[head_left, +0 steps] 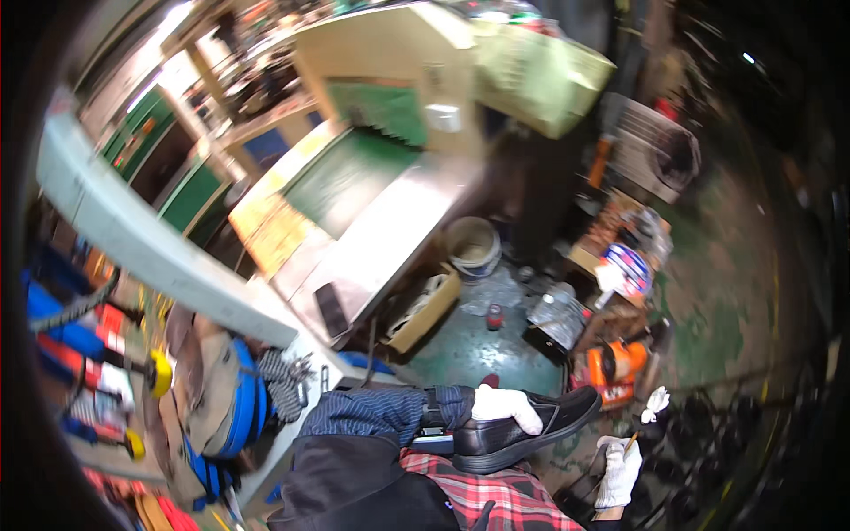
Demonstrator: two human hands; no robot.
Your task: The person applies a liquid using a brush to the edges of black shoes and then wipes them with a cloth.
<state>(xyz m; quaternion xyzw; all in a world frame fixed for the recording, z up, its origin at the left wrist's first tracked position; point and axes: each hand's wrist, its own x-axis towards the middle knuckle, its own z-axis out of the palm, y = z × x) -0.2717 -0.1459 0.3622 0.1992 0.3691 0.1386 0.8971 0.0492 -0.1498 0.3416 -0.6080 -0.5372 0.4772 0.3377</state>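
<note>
My left hand [503, 406], in a white glove, grips a black shoe [518, 435] at its upper and opening. The shoe lies above my lap with its toe pointing right, and its thick sole faces down and toward me. At the lower right my right hand [617, 473], also white-gloved, is closed round a thin stick [631, 440]. A crumpled white tuft [655, 404] shows just beyond the stick's upper end. The tuft is to the right of the shoe's toe, apart from it.
A workbench [390, 239] with a black phone [331, 310] on its near corner stands ahead. Beneath are a bucket [474, 247] and an open carton [425, 314]. An orange tool or machine [617, 362] sits past the toe; dark round items [691, 442] crowd the right. A pale beam [159, 221] crosses the left.
</note>
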